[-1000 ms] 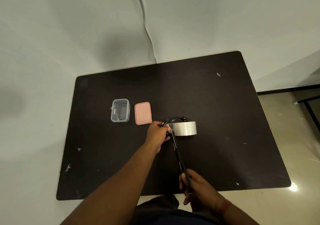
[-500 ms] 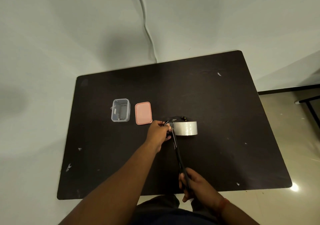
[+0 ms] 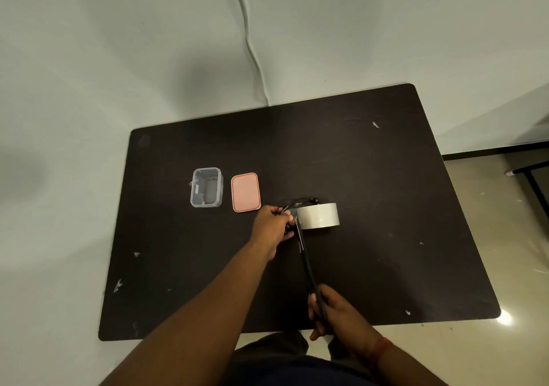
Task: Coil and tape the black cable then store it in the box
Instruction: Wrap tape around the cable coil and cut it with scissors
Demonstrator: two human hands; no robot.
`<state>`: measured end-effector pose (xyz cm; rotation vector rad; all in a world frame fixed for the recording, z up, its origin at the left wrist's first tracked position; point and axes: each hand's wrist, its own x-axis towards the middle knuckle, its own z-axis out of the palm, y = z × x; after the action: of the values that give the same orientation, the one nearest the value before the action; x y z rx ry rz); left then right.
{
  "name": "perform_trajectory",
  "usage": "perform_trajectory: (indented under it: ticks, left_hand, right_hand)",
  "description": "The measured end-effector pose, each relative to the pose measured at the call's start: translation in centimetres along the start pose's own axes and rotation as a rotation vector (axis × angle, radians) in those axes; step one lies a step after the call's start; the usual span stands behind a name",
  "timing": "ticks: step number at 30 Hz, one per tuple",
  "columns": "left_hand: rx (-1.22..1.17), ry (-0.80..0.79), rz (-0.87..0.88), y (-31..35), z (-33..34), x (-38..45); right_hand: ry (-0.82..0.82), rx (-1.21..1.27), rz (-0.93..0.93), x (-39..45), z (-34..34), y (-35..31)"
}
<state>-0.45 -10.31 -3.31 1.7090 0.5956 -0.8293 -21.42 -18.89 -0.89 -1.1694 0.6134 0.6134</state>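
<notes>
We see the left hand (image 3: pixel 271 223) reached out over the middle of the dark rectangular table (image 3: pixel 371 195), fingers pinched around a small coil of thin black cable (image 3: pixel 300 201) just beside the roll of grey-white tape (image 3: pixel 318 215). The right hand (image 3: pixel 335 314) sits close to the body at the table's near edge, clenched on the handles of long black scissors (image 3: pixel 306 258) — their blades point away and meet the tape end at the left hand's fingertips. We cannot tell whether the blades are closed. The clear rectangular plastic box (image 3: pixel 206 187) stands open, well left of the cable; its pink lid (image 3: pixel 245 192) lies just beside it. A small label on the box wall is too small to read.
</notes>
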Motion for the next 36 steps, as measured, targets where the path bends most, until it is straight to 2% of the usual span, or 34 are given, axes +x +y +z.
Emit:
perform_trajectory:
  ticks: [25,36]
  left_hand:
    - [-0.009,0.012,0.048,-1.1,0.0,0.2]
    - [-0.025,-0.030,0.110,-1.4,0.3,-0.1]
  right_hand:
    - [0.021,0.001,-0.025,0.3,-0.1,-0.7]
    - [0.057,0.022,-0.028,0.8,-0.3,-1.2]
